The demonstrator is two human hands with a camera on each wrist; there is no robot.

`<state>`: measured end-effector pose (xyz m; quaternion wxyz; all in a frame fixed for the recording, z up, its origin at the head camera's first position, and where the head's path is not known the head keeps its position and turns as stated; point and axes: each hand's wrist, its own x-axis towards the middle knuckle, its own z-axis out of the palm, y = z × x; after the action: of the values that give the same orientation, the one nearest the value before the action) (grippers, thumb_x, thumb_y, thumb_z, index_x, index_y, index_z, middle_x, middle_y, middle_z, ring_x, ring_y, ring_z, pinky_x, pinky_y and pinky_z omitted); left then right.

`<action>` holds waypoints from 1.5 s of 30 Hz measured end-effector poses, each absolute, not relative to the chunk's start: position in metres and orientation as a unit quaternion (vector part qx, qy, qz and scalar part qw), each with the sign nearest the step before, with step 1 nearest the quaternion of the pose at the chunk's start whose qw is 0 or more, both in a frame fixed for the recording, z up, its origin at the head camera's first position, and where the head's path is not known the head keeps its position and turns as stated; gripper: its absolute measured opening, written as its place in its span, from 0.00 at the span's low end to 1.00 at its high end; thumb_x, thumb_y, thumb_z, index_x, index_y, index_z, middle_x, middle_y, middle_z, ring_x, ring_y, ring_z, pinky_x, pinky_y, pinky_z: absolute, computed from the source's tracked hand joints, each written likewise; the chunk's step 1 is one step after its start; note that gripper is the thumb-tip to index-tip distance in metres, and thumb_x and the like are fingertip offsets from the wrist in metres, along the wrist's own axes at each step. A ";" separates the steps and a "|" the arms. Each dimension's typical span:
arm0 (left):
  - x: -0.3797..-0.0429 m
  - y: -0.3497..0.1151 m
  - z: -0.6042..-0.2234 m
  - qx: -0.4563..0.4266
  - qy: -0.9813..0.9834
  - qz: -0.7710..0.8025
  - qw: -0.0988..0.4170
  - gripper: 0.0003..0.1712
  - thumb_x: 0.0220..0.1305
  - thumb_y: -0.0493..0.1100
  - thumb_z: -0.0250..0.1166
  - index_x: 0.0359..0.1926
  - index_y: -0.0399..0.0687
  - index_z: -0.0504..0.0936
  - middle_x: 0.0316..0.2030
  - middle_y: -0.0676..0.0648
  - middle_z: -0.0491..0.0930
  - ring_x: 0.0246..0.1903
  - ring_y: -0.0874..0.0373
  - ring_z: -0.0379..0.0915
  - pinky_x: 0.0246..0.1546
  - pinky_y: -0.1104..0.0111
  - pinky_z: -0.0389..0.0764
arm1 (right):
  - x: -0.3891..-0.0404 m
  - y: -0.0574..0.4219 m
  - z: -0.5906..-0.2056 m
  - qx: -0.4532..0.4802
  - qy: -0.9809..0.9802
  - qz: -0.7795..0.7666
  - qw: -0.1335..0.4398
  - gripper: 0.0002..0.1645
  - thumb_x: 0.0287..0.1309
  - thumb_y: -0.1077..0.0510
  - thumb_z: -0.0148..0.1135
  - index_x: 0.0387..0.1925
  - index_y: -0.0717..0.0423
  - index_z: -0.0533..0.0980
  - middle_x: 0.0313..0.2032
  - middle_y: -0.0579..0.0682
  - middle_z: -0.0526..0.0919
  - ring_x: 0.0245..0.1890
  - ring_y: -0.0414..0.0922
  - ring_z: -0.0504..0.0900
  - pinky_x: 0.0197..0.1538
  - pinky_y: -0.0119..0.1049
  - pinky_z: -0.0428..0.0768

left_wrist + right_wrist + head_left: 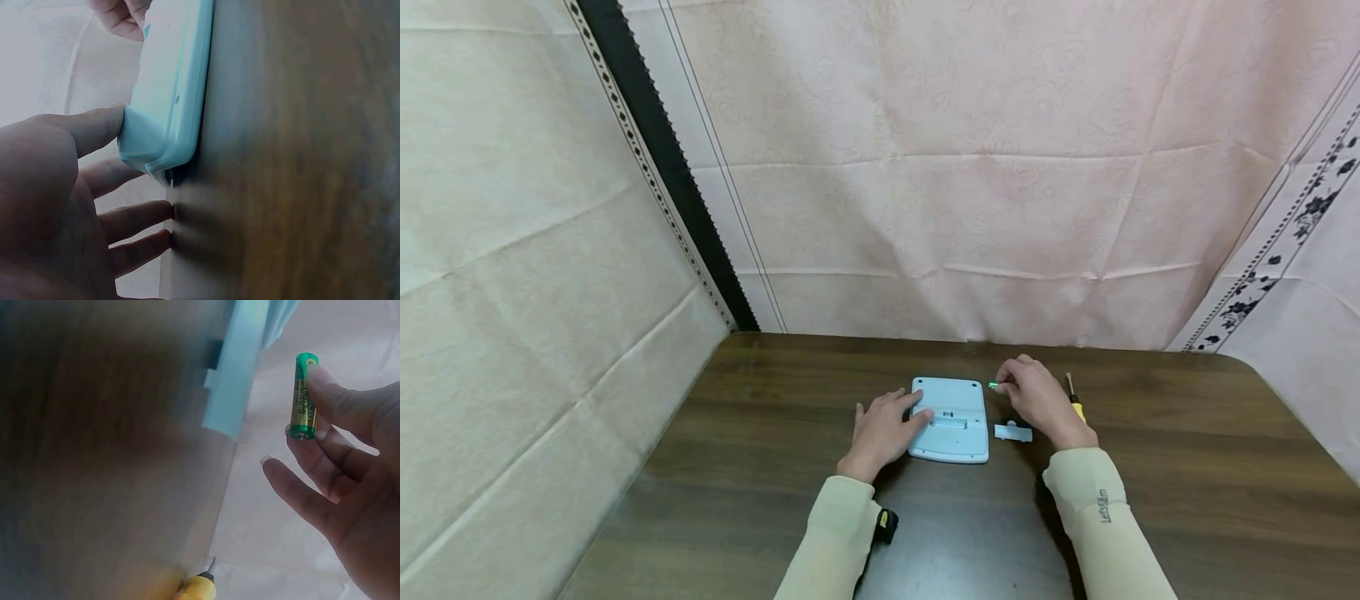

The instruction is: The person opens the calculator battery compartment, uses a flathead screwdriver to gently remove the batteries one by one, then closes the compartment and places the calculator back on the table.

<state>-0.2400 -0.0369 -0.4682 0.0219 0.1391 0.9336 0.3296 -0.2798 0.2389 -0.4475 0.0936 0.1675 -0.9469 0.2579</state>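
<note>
Nearest the camera, at the bottom of the head view, are two pale sleeves (826, 542), the right one printed with dark lettering. Beyond them, the left hand (883, 429) touches the left side of the device (951, 446), its fingers spread and mostly straight, while the right hand (1037, 396) pinches the battery (304, 397) between thumb and fingers.

The battery is held just off the device's right edge, near its far corner. The head view shows only a small green end, pointing left toward the device. The right wrist view gives its full length: a slim cylinder, green at both ends with a gold, lettered middle and a silver contact at the lower end. There its long axis runs nearly up and down the picture, the top leaning slightly right.

The device lies flat on the table (737, 492), light blue with rounded corners, longer away from the person than across; a slot crosses its middle. Only the left wrist view shows its rounded side in profile, with the left thumb against a corner and two fingertips at the table.

The cover (1012, 433), light blue, lies just right of the device. Past the right hand, a yellow-handled screwdriver (1077, 408) points its tip away.
</note>
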 end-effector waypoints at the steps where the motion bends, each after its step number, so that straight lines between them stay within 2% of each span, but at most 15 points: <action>1: -0.240 -0.037 -0.468 0.139 0.934 0.329 0.022 0.32 0.81 0.61 0.57 0.76 0.52 0.75 0.76 0.39 0.68 0.77 0.38 0.59 0.73 0.29 0.46 | -0.281 0.239 -0.448 0.166 -0.948 0.257 0.088 0.03 0.67 0.68 0.70 0.41 0.64 0.83 0.37 0.53 0.79 0.39 0.52 0.77 0.48 0.51 0.83; 19: -0.239 -0.036 -0.470 0.137 0.934 0.328 0.024 0.32 0.81 0.61 0.57 0.76 0.53 0.75 0.76 0.39 0.69 0.77 0.39 0.59 0.73 0.29 0.45 | -0.287 0.249 -0.452 0.161 -0.955 0.246 0.035 0.04 0.67 0.69 0.69 0.36 0.61 0.82 0.36 0.53 0.78 0.36 0.51 0.78 0.47 0.53 0.83; 31: -0.239 -0.036 -0.468 0.136 0.934 0.330 0.024 0.32 0.81 0.61 0.57 0.76 0.53 0.75 0.76 0.39 0.68 0.77 0.38 0.59 0.73 0.29 0.45 | -0.290 0.249 -0.453 0.152 -0.959 0.238 0.015 0.06 0.67 0.68 0.70 0.33 0.59 0.82 0.36 0.54 0.79 0.35 0.51 0.77 0.42 0.50 0.81; 45: -0.240 -0.037 -0.469 0.137 0.934 0.329 0.023 0.32 0.81 0.61 0.57 0.76 0.53 0.75 0.76 0.39 0.68 0.77 0.38 0.59 0.73 0.29 0.45 | -0.290 0.251 -0.454 0.155 -0.957 0.244 0.015 0.03 0.65 0.70 0.70 0.38 0.62 0.84 0.38 0.55 0.81 0.38 0.52 0.81 0.47 0.55 0.83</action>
<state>-0.2398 -0.0370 -0.4687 0.0234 0.1367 0.9340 0.3293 -0.2901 0.2505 -0.4539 0.0149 0.1549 -0.9571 0.2444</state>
